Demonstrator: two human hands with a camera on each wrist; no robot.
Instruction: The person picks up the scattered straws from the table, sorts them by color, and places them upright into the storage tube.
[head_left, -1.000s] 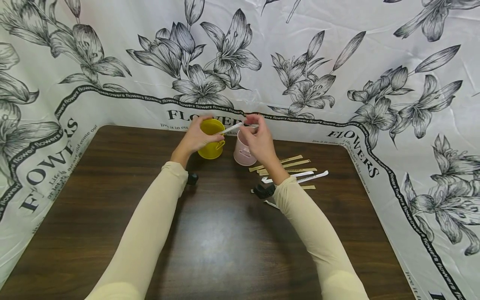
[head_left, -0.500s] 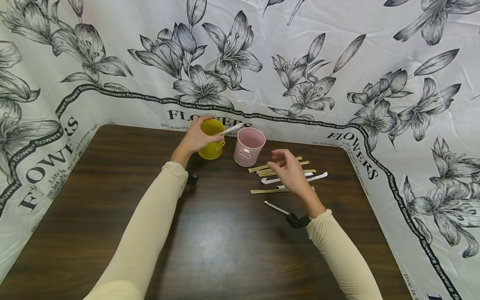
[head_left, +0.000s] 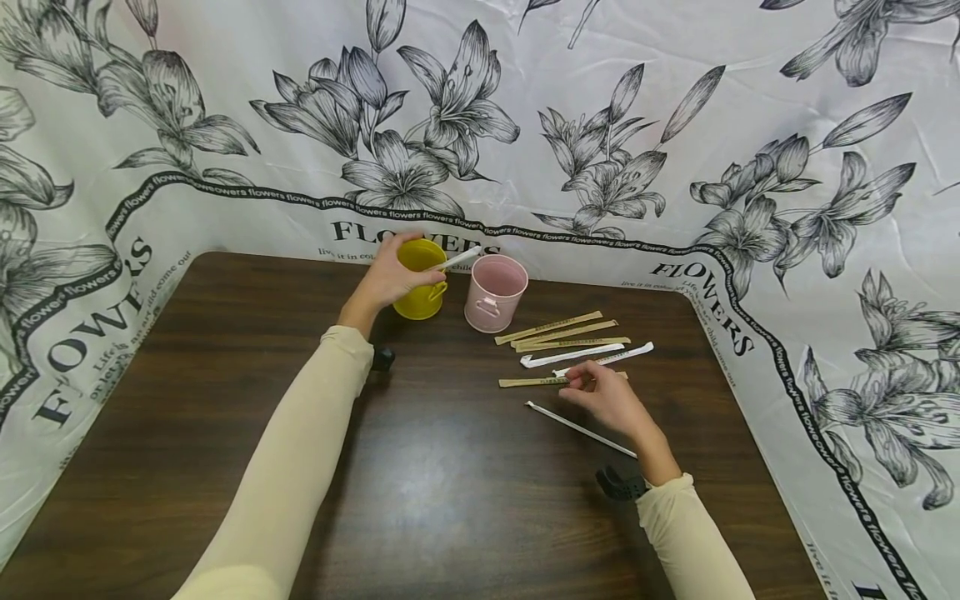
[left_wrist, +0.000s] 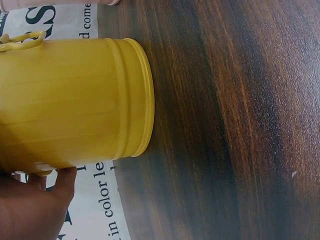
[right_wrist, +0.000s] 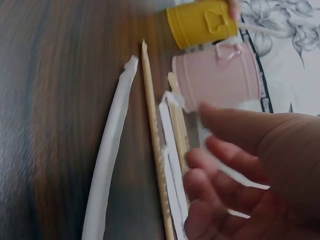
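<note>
My left hand (head_left: 388, 275) grips the side of a small yellow bucket (head_left: 420, 306), thumb across its front near the rim. A white paper-wrapped straw (head_left: 461, 257) slants up to the right out of that bucket. Fingers (left_wrist: 65, 182) of this hand touch the bucket's side in the left wrist view. My right hand (head_left: 606, 402), fingers loosely bent with nothing between them, hovers over the right side of the table. Below it a thin white wrapped straw (head_left: 577, 427) lies diagonally. A brown wrapped straw (head_left: 528, 382) runs partly behind its fingertips.
A pink bucket (head_left: 495, 292) with a small handle stands right of the yellow one. Between it and my right hand lie several brown straws (head_left: 564, 330) and two white ones (head_left: 573, 355). A flower-printed cloth (head_left: 600, 167) hangs behind the dark wooden table (head_left: 420, 467).
My right hand has left the straw end above the pink bucket and moved right and toward me, to the loose straws. My left hand stays at the yellow bucket.
</note>
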